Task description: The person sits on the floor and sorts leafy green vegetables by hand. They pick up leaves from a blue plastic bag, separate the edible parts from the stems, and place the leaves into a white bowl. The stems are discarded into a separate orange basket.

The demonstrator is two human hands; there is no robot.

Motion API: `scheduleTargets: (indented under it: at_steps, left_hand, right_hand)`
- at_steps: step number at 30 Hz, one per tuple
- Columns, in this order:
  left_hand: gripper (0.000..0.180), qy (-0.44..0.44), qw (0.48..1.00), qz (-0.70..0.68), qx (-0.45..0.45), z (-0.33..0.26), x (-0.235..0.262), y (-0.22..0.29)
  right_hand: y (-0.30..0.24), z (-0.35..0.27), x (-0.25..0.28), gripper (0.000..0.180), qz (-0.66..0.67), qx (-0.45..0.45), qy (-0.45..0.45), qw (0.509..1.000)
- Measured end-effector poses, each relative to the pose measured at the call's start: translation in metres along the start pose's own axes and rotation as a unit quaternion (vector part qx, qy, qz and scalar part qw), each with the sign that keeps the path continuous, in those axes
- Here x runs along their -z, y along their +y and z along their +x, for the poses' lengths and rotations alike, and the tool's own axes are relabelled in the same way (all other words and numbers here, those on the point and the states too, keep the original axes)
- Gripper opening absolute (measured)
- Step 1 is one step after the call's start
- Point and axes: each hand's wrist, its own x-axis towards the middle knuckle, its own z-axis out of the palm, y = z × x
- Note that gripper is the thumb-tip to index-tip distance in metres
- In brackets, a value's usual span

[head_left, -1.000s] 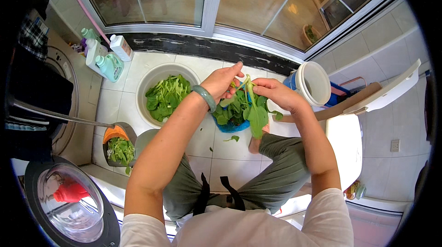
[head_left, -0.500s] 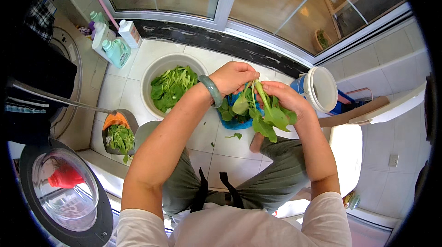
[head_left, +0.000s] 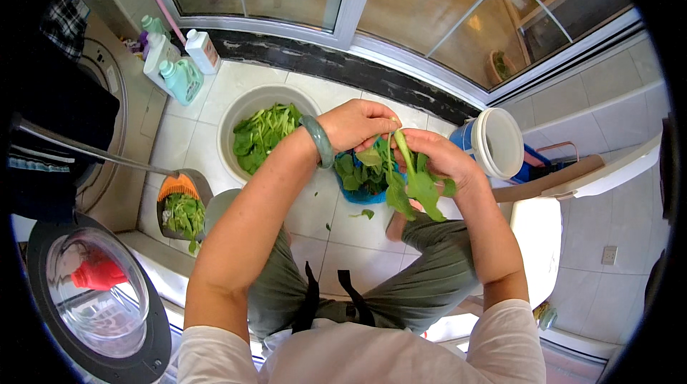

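Observation:
A bunch of leafy green vegetable point(head_left: 425, 187) hangs from my right hand point(head_left: 445, 158), pale stalks up and broad leaves down. The right thumb and fingers are closed round its stalks. My left hand point(head_left: 358, 123), with a jade-coloured bangle point(head_left: 317, 142) on its wrist, pinches at the top of a stalk close to the right fingertips. Below the hands a blue plastic bag point(head_left: 361, 196) holds more dark leaves. Left of it on the floor stands a pale basin point(head_left: 227, 130) full of cut greens point(head_left: 265, 137).
An orange-edged dustpan point(head_left: 202, 187) with leaf scraps lies at left, near an open washing-machine door point(head_left: 157, 334). Detergent bottles point(head_left: 184, 82) stand at the far left. A white bucket point(head_left: 504, 142) is at right. Loose leaf bits point(head_left: 366, 213) lie on the tiles.
Both hands stay together at the stalks. The held leaves have shifted slightly and turned, and the left wrist has moved a little to the left.

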Motion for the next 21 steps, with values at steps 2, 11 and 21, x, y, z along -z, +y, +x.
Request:
scheduleTargets:
  at_steps: [2, 11, 21]
  left_hand:
    - [0.017, -0.004, 1.000, -0.024, 0.013, 0.001, 0.001, -0.002]
    - [0.025, -0.006, 0.974, -0.198, 0.109, 0.007, 0.001, -0.006]
    - [0.022, 0.017, 0.954, -0.259, 0.148, 0.009, 0.000, -0.010]
  right_hand:
    - [-0.001, 0.001, 0.007, 0.027, 0.020, 0.000, -0.045, 0.999]
    - [0.006, 0.009, 0.008, 0.037, 0.107, -0.042, -0.059, 0.992]
    - [0.018, 0.020, 0.021, 0.043, 0.196, -0.059, -0.108, 0.973]
